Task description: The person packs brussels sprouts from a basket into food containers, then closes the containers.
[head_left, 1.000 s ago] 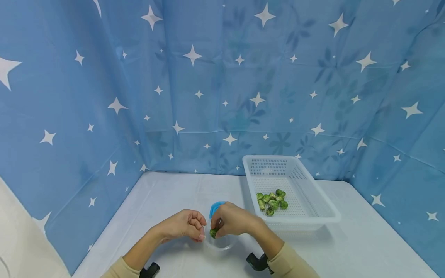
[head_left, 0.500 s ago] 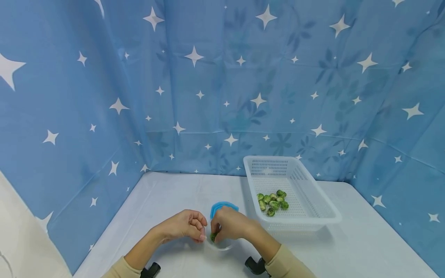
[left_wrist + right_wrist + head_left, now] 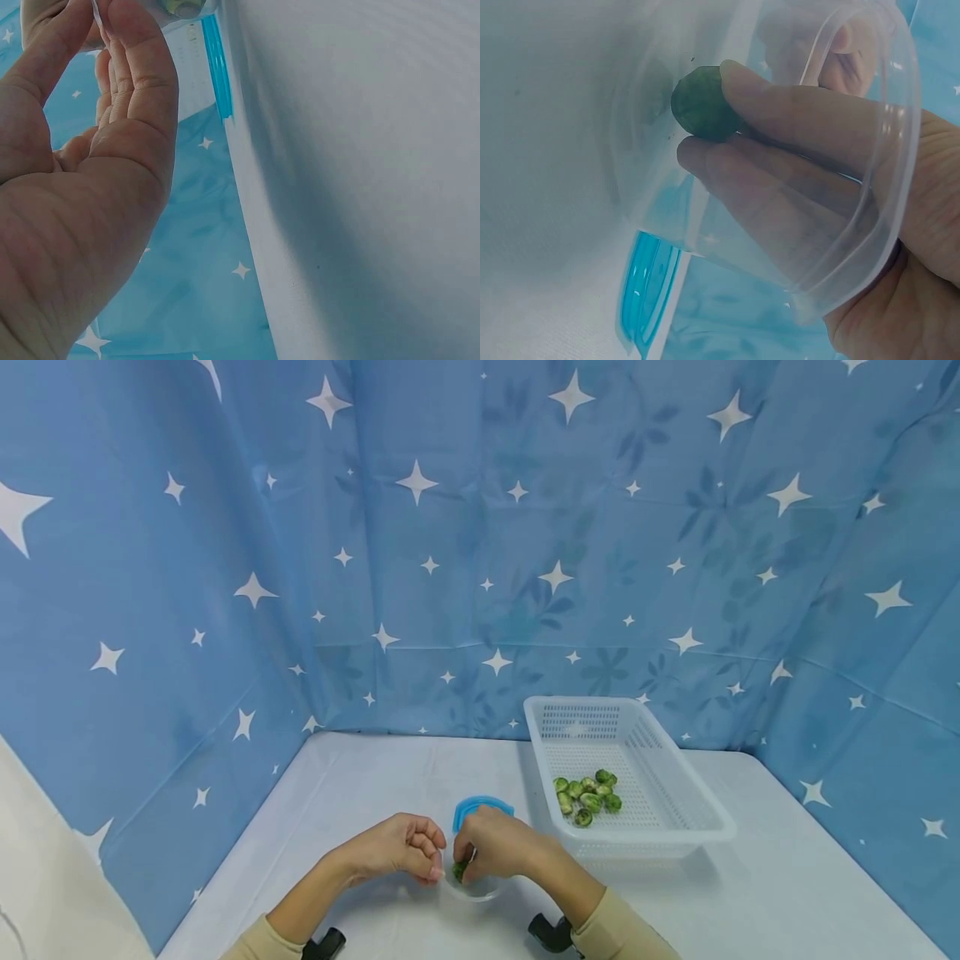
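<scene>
A clear plastic container (image 3: 471, 896) with a rounded rim stands on the white table. My left hand (image 3: 402, 847) pinches its left rim between thumb and fingers; in the left wrist view the thin clear edge shows between the fingertips (image 3: 142, 30). From the right, my right hand (image 3: 497, 843) reaches down inside it. Through the clear wall in the right wrist view, thumb and fingers pinch a green Brussels sprout (image 3: 703, 105) close to the container's base. The head view shows only part of this sprout, beside the right fingers.
Behind the container lies a blue lid (image 3: 483, 801), partly covered by the right hand. A white perforated basket (image 3: 705, 832) stands to the right, with several Brussels sprouts (image 3: 590, 802) at its near left. A blue star-patterned curtain (image 3: 465, 610) surrounds the table (image 3: 375, 768).
My right hand has lowered the Brussels sprout deeper into the container, uncovering more of the blue lid. During the last half second it has hardly moved. The left hand keeps its hold on the rim.
</scene>
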A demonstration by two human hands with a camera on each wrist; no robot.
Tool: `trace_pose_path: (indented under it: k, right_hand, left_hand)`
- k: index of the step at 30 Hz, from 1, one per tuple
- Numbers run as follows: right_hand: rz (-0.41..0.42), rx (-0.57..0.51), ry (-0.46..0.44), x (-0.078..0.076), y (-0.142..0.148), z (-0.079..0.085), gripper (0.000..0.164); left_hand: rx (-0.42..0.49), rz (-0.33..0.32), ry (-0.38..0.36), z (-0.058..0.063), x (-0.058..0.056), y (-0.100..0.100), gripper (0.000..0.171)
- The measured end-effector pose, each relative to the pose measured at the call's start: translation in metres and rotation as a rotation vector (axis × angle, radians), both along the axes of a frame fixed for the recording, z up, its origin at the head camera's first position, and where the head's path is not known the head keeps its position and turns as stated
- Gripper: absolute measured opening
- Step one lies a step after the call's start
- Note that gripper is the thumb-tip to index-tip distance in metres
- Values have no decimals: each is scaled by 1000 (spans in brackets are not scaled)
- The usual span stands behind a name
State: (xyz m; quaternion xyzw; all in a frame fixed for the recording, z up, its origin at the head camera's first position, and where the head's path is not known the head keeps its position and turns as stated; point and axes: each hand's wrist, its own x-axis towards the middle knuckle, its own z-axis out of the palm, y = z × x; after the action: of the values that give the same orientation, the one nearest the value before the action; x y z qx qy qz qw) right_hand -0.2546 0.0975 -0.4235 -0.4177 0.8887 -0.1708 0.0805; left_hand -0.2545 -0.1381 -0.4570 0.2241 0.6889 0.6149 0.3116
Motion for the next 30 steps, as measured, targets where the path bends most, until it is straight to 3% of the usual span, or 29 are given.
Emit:
trace_pose_path:
  k: [11, 19, 30]
  right_hand:
    - [24, -24, 34, -1, 5, 8, 19]
    - [7, -53, 10, -1, 11, 14, 18]
    - [34, -249, -12, -7, 22, 21, 18]
  left_hand:
    - [-12, 9, -1, 2, 0, 0, 46]
    - [-5, 0, 5, 2, 1, 0, 46]
    - [0, 0, 1, 0, 1, 0, 46]
